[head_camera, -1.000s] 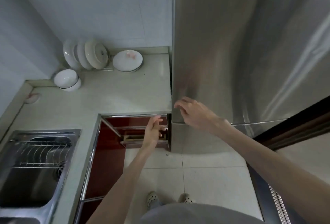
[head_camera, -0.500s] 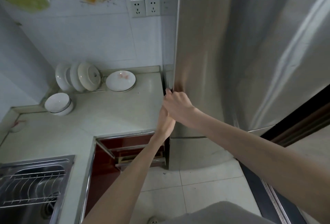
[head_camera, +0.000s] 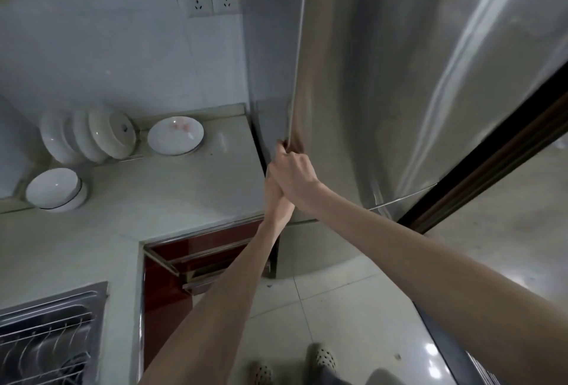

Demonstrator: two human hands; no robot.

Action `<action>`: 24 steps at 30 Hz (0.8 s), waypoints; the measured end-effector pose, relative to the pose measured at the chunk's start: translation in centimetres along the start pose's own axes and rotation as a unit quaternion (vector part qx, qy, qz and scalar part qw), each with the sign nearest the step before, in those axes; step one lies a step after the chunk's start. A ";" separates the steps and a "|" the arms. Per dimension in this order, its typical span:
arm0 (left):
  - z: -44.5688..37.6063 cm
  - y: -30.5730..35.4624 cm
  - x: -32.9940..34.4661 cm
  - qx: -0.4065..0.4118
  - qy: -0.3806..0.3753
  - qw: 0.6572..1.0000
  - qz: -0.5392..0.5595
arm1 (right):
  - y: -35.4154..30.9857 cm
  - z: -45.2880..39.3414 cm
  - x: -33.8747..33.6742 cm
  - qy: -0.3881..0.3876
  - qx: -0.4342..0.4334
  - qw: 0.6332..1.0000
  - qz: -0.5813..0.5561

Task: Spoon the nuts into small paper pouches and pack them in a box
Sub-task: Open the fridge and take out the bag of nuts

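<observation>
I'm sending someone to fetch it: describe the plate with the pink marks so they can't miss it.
On the pale stone countertop, go to the back edge beside the steel fridge. The shallow white plate with pink marks lies flat there, unlike the plain white plates standing in the rack.

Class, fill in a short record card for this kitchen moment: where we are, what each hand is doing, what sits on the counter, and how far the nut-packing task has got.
place: kitchen corner beside a steel fridge
right hand: grips the fridge door's left edge
left hand: under the right hand, mostly hidden
counter: plates in a rack, a flat plate, a bowl
sink: lower left
task stage: no nuts, pouches or box in view
</observation>
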State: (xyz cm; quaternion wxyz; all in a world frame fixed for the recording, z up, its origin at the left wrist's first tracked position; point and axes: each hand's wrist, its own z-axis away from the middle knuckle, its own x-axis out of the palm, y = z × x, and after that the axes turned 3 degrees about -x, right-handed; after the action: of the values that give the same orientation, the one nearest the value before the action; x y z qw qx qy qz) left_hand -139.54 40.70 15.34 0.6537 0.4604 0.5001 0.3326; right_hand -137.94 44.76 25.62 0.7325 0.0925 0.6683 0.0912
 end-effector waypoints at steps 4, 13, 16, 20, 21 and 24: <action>-0.4 0.4 -0.2 -0.005 -0.005 1.000 -0.025 | -0.4 0.0 -0.1 0.000 0.026 1.000 -0.006; 2.3 -0.4 0.5 -0.010 -0.005 0.998 0.062 | -0.8 2.6 0.3 0.019 0.047 0.998 -0.035; 4.5 -0.8 1.0 -0.020 -0.018 0.994 0.104 | -1.0 4.9 0.8 0.020 0.060 0.996 -0.061; 8.2 -1.7 2.1 0.005 -0.044 0.995 0.088 | -0.9 9.1 1.1 0.031 0.054 0.994 -0.091; 9.1 -1.8 2.5 0.005 -0.048 0.996 0.072 | -0.7 10.3 1.2 0.038 0.044 0.994 -0.096; 12.8 -2.0 3.9 0.013 -0.021 0.999 0.044 | -0.3 14.3 1.8 0.057 0.029 0.991 -0.116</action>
State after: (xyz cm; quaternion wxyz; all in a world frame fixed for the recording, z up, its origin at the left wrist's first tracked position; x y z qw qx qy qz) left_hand -126.18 40.03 13.08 0.6427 0.4975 0.4697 0.3448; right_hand -123.51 44.72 25.07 0.6956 0.0306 0.7177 -0.0088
